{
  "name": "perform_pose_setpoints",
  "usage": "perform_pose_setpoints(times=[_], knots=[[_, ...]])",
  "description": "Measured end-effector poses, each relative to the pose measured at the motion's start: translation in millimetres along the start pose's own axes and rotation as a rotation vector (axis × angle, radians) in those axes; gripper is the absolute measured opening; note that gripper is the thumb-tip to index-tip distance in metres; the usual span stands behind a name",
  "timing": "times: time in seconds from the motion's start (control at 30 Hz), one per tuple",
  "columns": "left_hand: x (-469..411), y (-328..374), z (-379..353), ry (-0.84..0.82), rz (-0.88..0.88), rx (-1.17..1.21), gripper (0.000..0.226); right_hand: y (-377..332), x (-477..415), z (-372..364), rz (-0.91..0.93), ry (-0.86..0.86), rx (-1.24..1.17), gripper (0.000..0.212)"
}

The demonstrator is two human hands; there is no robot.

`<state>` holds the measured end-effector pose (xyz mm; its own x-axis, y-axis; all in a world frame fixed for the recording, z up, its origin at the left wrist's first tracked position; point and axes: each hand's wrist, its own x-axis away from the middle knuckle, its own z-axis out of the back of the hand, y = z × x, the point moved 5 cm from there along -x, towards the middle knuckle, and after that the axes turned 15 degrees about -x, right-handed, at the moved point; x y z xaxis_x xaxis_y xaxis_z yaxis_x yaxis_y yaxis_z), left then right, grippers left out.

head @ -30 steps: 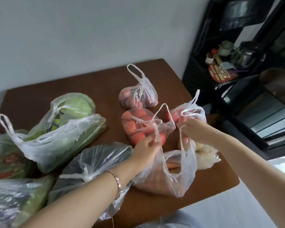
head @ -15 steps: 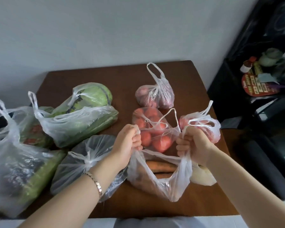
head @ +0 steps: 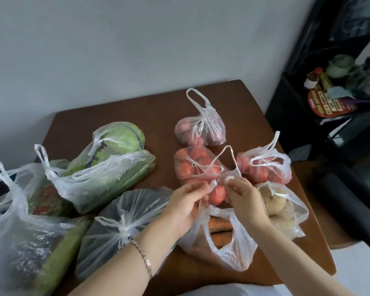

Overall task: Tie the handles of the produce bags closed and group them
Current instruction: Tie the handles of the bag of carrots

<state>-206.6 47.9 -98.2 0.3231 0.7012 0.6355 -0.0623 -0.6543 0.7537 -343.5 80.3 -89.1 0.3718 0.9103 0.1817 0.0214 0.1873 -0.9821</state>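
A clear carrot bag (head: 226, 251) lies at the front of the brown table (head: 158, 107). My left hand (head: 186, 208) grips its left handle and my right hand (head: 244, 199) pinches its right handle; both hands meet above the bag's open mouth. Behind them sit a tomato bag (head: 192, 167) with loose handles, a second red-produce bag (head: 267, 167) and a knotted pink-produce bag (head: 201, 129). A potato bag (head: 276, 201) lies just right of my right hand. A dark-contents bag (head: 124, 227) with knotted handles lies under my left forearm.
Green vegetable bags (head: 107, 167) crowd the table's left half, one (head: 19, 242) at the front left corner. A black shelf unit (head: 329, 92) with bottles and jars stands to the right. A dark stool (head: 350, 201) sits by the table's right edge.
My hands, held apart in fists with the carrot bag's handles stretched wide, have come together above the bag. The handle ends now stick up between my fingers.
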Motion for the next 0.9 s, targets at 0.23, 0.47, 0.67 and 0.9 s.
perform_pose_setpoints(times=[0.23, 0.47, 0.67, 0.9], knots=[[-6, -11, -10, -0.102, 0.118, -0.082, 0.01, 6, 10, -12, -0.135, -0.056, -0.179, 0.016], [-4, -13, -5, 0.055, 0.05, -0.357, 0.007, 10, 25, -9, -0.195, -0.216, -0.136, 0.029], [0, -13, 2, 0.15, -0.041, -0.476, 0.012, 18, 28, 1, -0.21, -0.014, -0.197, 0.026], [15, -14, -13, -0.036, -0.398, -0.846, 0.028, 43, 21, 7, -0.348, 0.126, -0.072, 0.019]])
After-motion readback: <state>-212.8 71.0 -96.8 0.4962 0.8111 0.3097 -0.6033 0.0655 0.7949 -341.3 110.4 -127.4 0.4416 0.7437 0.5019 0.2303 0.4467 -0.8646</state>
